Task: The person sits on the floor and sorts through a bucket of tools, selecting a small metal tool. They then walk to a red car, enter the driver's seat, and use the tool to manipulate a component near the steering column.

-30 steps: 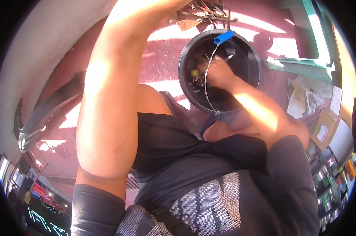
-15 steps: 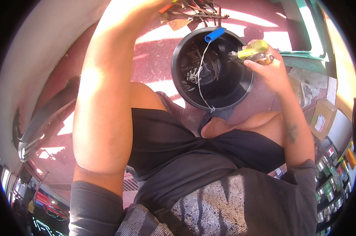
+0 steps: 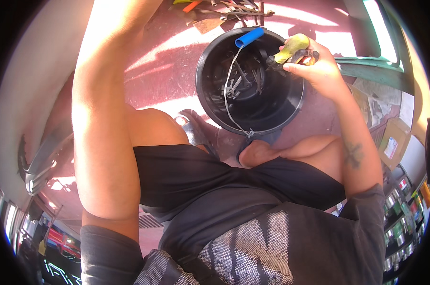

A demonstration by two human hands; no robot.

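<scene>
My right hand [image 3: 315, 66] is closed round a small bunch of hand tools. The yellow-handled pliers [image 3: 291, 48] stand out, with dark and brownish handles beside them. Their dark heads point left over the right part of a black bucket [image 3: 298, 102]. Inside the bucket lie several metal wrenches [image 3: 231, 90]. A thin wire handle with a blue tube grip [image 3: 249, 37] rests across the bucket's rim. My left forearm [image 3: 105, 90] reaches up past the top edge, so the left hand itself is out of sight.
A heap of loose tools [image 3: 234, 12] lies on the red floor [image 3: 160, 71] beyond the bucket. My bent legs flank the bucket's near side. To the right are a green frame [image 3: 367, 73] and a cardboard box [image 3: 393, 142]; a dark curved panel [image 3: 46, 152] stands at left.
My left forearm has swung left, its wrist passing out of view. My right hand, still holding the tools, has shifted slightly left and up; the bucket also appears slightly farther left.
</scene>
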